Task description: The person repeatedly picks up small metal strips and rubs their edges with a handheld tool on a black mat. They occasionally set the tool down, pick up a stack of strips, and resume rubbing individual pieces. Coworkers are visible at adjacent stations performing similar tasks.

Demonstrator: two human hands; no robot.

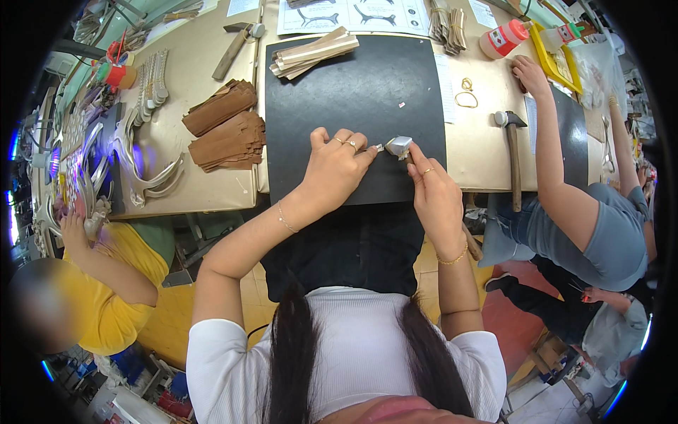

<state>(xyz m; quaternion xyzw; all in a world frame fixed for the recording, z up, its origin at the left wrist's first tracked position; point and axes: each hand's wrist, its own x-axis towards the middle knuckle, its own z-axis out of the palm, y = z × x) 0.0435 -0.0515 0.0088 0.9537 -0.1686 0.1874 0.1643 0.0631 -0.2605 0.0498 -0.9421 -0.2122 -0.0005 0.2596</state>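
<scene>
My right hand [436,201] is closed round the handle of a hammer [400,146]. Its metal head is over the front part of a black mat [346,99], and the wooden handle comes out behind the wrist. Just left of the hammer head, my left hand [332,173] pinches a small pale piece [380,148] between thumb and finger. That piece is too small to make out. A small pinkish scrap [402,105] lies on the mat beyond the hammer. At the mat's far left edge is a stack of tan and cream strips [314,53].
Brown strips [224,141] lie in two piles left of the mat, with another hammer [239,51] beyond. To the right are rubber bands [465,99], a hammer [511,138], a red bottle [503,40] and a yellow tray [554,56]. People work at both sides.
</scene>
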